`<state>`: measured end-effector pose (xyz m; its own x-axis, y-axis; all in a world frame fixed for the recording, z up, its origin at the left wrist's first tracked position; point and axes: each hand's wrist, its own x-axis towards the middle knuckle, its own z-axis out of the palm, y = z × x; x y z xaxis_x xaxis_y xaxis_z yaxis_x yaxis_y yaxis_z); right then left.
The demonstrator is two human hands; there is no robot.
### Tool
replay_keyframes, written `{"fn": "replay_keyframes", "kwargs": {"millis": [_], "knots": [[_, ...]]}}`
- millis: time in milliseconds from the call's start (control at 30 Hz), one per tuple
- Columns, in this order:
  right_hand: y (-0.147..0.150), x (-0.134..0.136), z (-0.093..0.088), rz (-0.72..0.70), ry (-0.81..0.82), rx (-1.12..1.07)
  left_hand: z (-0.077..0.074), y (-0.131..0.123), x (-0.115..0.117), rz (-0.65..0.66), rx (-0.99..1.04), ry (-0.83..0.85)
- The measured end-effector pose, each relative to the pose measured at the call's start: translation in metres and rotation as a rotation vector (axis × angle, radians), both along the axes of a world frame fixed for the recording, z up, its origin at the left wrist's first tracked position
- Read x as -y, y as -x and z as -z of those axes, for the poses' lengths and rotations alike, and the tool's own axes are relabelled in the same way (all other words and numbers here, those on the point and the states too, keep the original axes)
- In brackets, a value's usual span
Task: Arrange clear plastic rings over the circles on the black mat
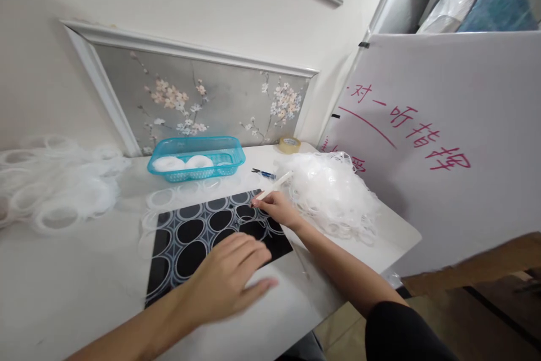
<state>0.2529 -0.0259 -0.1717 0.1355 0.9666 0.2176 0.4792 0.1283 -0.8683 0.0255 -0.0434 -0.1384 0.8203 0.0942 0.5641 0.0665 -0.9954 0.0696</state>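
Note:
My right hand (276, 209) is closed around a thin white tool (274, 185), its tip touching the far right edge of a clear plastic sheet of rings (198, 220) that lies over a black mat (192, 257). My left hand (230, 279) lies flat with fingers stretched out, pressing on the near right part of the sheet. Right beside my right hand sits a heap of clear plastic scraps (333, 192).
A turquoise basket (196, 157) holding white round stacks stands at the back of the white table (63, 271). More clear ring sheets (54, 186) pile at the left. A tape roll (289, 144) and a pen (264, 173) lie behind. A white board with red writing (443, 141) stands at right.

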Motion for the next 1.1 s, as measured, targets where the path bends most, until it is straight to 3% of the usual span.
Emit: {"fn": "replay_keyframes", "kwargs": {"millis": [100, 200, 267, 467, 1100], "knots": [[0.014, 0.004, -0.001, -0.057, 0.057, 0.0, 0.021, -0.008, -0.019, -0.008, -0.093, -0.071], [0.022, 0.008, 0.004, -0.069, 0.05, -0.011, 0.041, -0.009, -0.034, -0.097, -0.106, 0.045], [0.024, 0.011, 0.007, -0.068, 0.046, -0.034, 0.046, -0.007, -0.039, -0.155, -0.095, 0.134], [0.025, 0.019, 0.008, -0.136, 0.047, -0.037, 0.045, -0.007, -0.046, -0.282, -0.074, 0.297], [0.012, 0.022, 0.001, -0.076, -0.015, 0.127, 0.045, -0.01, -0.045, -0.303, -0.178, 0.166]]}}
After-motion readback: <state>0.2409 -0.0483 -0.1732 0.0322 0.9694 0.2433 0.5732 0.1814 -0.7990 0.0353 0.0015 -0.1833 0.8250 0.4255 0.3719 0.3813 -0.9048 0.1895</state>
